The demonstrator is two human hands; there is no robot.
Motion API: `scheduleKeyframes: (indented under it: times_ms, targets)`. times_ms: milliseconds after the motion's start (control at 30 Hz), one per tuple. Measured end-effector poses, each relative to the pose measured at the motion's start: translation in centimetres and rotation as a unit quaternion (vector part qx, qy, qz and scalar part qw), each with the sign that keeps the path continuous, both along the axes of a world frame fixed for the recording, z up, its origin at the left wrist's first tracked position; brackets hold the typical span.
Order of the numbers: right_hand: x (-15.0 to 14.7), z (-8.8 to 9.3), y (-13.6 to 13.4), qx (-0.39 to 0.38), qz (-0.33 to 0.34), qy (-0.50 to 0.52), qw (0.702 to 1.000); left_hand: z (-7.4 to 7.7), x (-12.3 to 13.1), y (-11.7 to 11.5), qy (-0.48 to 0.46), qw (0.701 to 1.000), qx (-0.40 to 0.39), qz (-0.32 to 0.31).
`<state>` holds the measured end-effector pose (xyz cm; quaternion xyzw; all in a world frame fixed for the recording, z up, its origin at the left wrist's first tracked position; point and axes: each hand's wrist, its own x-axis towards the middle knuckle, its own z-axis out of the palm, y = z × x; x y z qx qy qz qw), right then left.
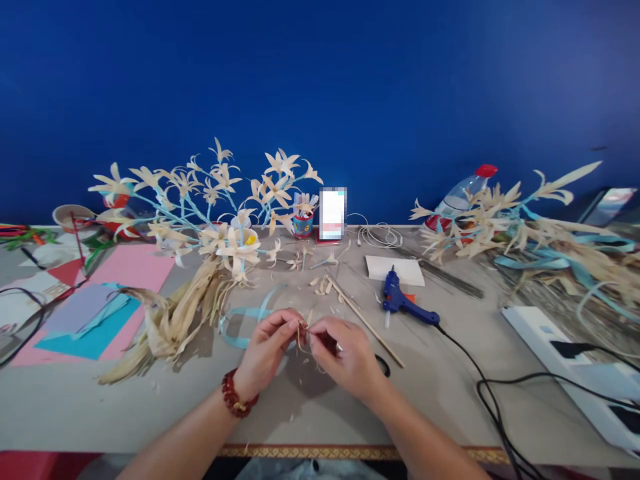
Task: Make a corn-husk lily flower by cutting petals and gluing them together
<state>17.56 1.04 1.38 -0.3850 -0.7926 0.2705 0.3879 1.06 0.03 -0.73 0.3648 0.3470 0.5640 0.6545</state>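
Observation:
Over the front middle of the table, my left hand (263, 353) pinches a small corn husk piece (302, 333) between thumb and fingers. My right hand (347, 353) meets it from the other side, its fingertips closed on the same piece. Its exact shape is mostly covered by my fingers. Just left of my hands lies a light blue ribbon (240, 343). A bundle of dry corn husks (175, 320) rests farther left. Beyond my right hand are a thin wooden stick (367, 323) and small husk scraps (321, 285). A black ring-shaped part (384, 365) shows partly behind my right wrist.
A blue glue gun (407, 301) lies by a white box (397, 269), its cord trailing toward a power strip (560, 373). Husk flowers (225, 180) stand at the back left; more flower stems (500, 203) lie right. Coloured paper (95, 333) covers the left side. A phone (332, 213) stands behind.

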Motion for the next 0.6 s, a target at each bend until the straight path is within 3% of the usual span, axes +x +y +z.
scheduleKeyframes:
  times_ms: [400, 600]
  targets:
    - [-0.18, -0.19, -0.09, -0.023, -0.012, -0.02, 0.999, -0.27, 0.16, -0.15, 0.057, 0.997, -0.044, 0.03]
    - [-0.26, -0.36, -0.08, -0.04, -0.021, -0.008, 0.999, -0.73, 0.2, -0.18, 0.075, 0.996, -0.025, 0.038]
